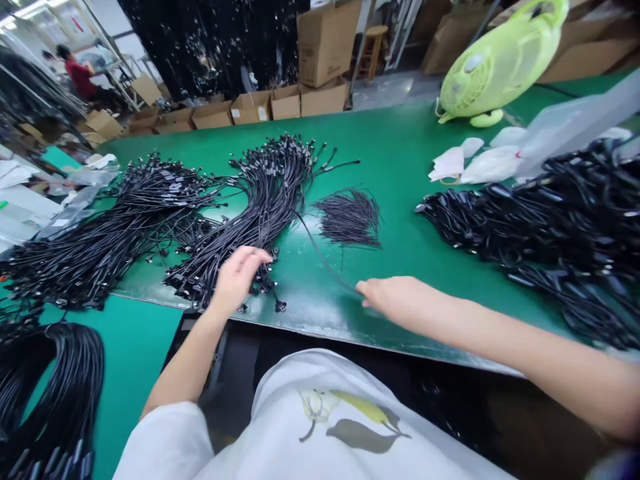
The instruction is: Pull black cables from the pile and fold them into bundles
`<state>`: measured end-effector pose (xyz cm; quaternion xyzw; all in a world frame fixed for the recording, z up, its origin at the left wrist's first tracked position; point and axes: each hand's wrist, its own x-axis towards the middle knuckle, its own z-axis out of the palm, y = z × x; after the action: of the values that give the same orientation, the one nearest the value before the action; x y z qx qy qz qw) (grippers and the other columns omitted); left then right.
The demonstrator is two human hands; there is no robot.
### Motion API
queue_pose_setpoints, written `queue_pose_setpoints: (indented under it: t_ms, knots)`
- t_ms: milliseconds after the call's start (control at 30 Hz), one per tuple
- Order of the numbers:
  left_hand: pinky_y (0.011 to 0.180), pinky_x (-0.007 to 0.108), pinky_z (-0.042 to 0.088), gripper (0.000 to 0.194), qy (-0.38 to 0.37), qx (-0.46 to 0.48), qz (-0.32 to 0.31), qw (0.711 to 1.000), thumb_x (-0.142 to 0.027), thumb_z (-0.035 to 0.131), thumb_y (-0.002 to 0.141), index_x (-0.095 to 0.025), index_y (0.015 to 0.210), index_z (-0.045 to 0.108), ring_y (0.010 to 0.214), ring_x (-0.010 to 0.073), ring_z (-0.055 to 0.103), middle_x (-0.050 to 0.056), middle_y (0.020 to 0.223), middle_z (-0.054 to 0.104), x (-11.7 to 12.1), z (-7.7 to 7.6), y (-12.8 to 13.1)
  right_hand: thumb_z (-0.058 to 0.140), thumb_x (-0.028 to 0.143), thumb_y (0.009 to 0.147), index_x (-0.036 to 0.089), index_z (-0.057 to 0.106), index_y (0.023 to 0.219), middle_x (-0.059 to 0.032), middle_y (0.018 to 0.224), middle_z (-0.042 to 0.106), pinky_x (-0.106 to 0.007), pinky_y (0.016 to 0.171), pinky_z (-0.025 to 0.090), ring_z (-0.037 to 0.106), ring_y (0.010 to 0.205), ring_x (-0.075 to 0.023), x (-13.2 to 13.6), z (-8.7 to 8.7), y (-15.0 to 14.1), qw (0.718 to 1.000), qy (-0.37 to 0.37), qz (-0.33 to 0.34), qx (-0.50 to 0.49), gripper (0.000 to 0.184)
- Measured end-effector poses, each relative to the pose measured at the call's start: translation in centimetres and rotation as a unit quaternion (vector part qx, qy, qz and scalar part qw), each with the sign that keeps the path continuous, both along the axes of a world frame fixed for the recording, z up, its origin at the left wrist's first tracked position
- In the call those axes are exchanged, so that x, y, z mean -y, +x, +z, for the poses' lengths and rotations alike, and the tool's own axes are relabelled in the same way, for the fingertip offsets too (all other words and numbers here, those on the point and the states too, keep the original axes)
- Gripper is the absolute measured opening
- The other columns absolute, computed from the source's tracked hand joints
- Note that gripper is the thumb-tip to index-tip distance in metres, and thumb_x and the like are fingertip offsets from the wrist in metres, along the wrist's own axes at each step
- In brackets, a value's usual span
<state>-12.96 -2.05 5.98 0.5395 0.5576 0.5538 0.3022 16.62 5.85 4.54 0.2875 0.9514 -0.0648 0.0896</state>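
Your right hand (pixel 385 297) pinches a thin cable (pixel 323 257) that slants forward and leftward from it toward the cable bundle (pixel 260 200). Your left hand (pixel 240 273) is nearer that bundle, over its near end, fingers bent; whether they grip anything, I cannot tell. Short black strips (pixel 350 217) lie ahead, between your hands.

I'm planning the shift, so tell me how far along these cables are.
The folded cables heaped on the right look done, though I can't confirm ties. In hand: the right hand holds one cable; the left hand is at the middle pile's near end. Probably left: that pile and the loose heap beside it, with many short black strips still lying out.
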Motion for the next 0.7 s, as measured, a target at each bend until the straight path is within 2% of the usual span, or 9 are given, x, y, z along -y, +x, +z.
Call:
queue_pose_setpoints:
  t_ms: [67,100,167,233,333,433,500,567,700]
  knots:
    - [0.096,0.034,0.045,0.027,-0.008,-0.078,-0.113,0.99,-0.042,0.056,0.089,-0.022,0.095,0.071,0.104,0.0226,0.062,0.009,0.103,0.071,-0.8,-0.7,4.3,0.056,0.021,0.09,0.019,0.059,0.079,-0.0007,0.068,0.064,-0.025,0.05,0.027,0.057,0.055,-0.0127,1.7,1.5,-0.8,0.998,-0.032,0.039,-0.044,0.012]
    - [0.096,0.034,0.045,0.028,-0.03,-0.09,-0.18,0.979,-0.043,0.054,0.091,-0.022,0.099,0.071,0.102,0.0223,0.063,0.008,0.101,0.071,-0.9,-1.1,6.0,0.054,0.025,0.092,0.019,0.06,0.081,-0.0009,0.072,0.065,-0.025,0.051,0.028,0.058,0.059,-0.0128,1.7,2.4,-0.9,0.996,-0.022,0.034,-0.079,0.014]
    - [0.084,0.032,0.05,0.031,-0.107,-0.05,-0.289,0.95,-0.044,0.05,0.093,-0.022,0.103,0.069,0.079,0.0184,0.064,0.004,0.077,0.069,-0.8,-1.8,8.0,0.051,0.031,0.093,0.02,0.062,0.084,-0.0016,0.079,0.066,-0.024,0.054,0.031,0.06,0.065,-0.0135,0.5,3.9,-0.3,0.989,0.016,-0.011,-0.144,0.018]
    - [0.066,0.028,0.05,0.033,-0.186,0.058,-0.332,0.923,-0.046,0.052,0.092,-0.019,0.101,0.068,0.051,0.0118,0.051,-0.003,0.052,0.052,-0.6,-2.1,8.2,0.051,0.037,0.093,0.021,0.063,0.086,-0.0015,0.084,0.068,-0.024,0.058,0.035,0.061,0.072,-0.0149,-1.6,4.2,1.3,0.98,0.032,-0.061,-0.187,0.021]
    - [0.049,0.021,0.04,0.03,-0.215,0.255,-0.289,0.897,-0.044,0.062,0.087,-0.015,0.09,0.069,0.038,0.0048,0.025,-0.01,0.045,0.028,-0.8,-1.5,6.1,0.051,0.045,0.091,0.022,0.065,0.089,-0.002,0.089,0.069,-0.027,0.067,0.042,0.063,0.081,-0.0178,-4.4,2.8,4.4,0.965,0.0,-0.108,-0.238,0.027]
    - [0.042,0.018,0.032,0.023,-0.17,0.377,-0.167,0.895,-0.036,0.059,0.09,-0.016,0.087,0.07,0.038,0.0043,0.014,-0.01,0.049,0.019,-1.0,-0.1,3.2,0.048,0.05,0.091,0.021,0.067,0.099,-0.0041,0.092,0.07,-0.031,0.071,0.045,0.063,0.08,-0.0197,-5.3,0.3,6.7,0.946,-0.05,-0.138,-0.288,0.035]
    - [0.045,0.017,0.035,0.025,-0.128,0.402,-0.08,0.903,-0.032,0.049,0.095,-0.018,0.096,0.07,0.039,0.0053,0.018,-0.008,0.052,0.022,-1.2,0.6,2.0,0.046,0.049,0.093,0.021,0.066,0.106,-0.0052,0.093,0.069,-0.032,0.069,0.046,0.063,0.078,-0.0201,-4.9,-1.0,7.3,0.935,-0.063,-0.148,-0.315,0.037]
    - [0.051,0.017,0.041,0.027,-0.106,0.4,-0.042,0.91,-0.03,0.046,0.097,-0.019,0.107,0.068,0.043,0.0053,0.028,-0.007,0.056,0.032,-1.4,0.9,1.7,0.041,0.044,0.096,0.02,0.065,0.111,-0.0068,0.094,0.068,-0.033,0.069,0.045,0.062,0.079,-0.0209,-3.7,-1.7,7.2,0.93,-0.02,-0.147,-0.337,0.037]
    - [0.058,0.018,0.045,0.029,-0.127,0.379,-0.095,0.912,-0.022,0.062,0.084,-0.013,0.112,0.067,0.062,0.0068,0.05,0.0,0.075,0.055,-2.5,-0.2,3.1,0.035,0.034,0.099,0.02,0.069,0.109,-0.0064,0.081,0.067,-0.033,0.062,0.037,0.056,0.067,-0.0191,-0.8,-0.9,5.9,0.945,0.156,-0.074,-0.278,0.038]
